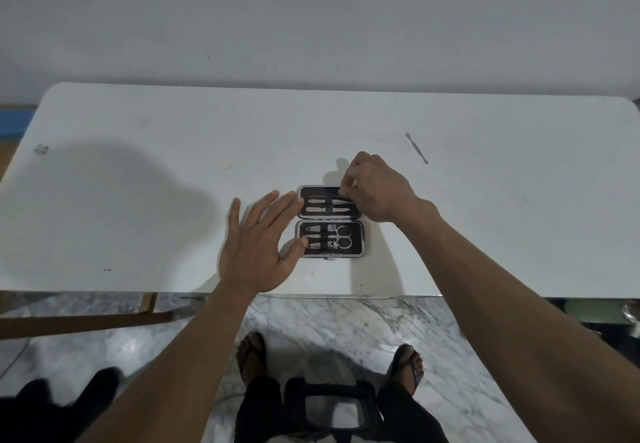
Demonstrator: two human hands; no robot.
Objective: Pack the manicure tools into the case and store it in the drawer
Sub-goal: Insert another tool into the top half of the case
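Marble floor lies nearest, under the person's sandalled feet. Above it the left hand (258, 241) spreads flat, fingers straight, its fingertips touching the left edge of the open case (329, 220) on the white table (138, 165). The right hand (375, 189) curls over the case's far half, pinching a slim tool (341, 195) there. Beyond that grip, to its right, a loose metal pusher (416, 148) lies apart.

Both bare forearms reach up from the lower edge of the frame toward its centre. The left hand (258, 245) lies flat, palm down, its fingers (273, 207) straight and spread, pointing to the upper right. The right hand (375, 193), right of centre, is bent at the wrist, fingers (346, 188) curled down and pinched together at the tips.
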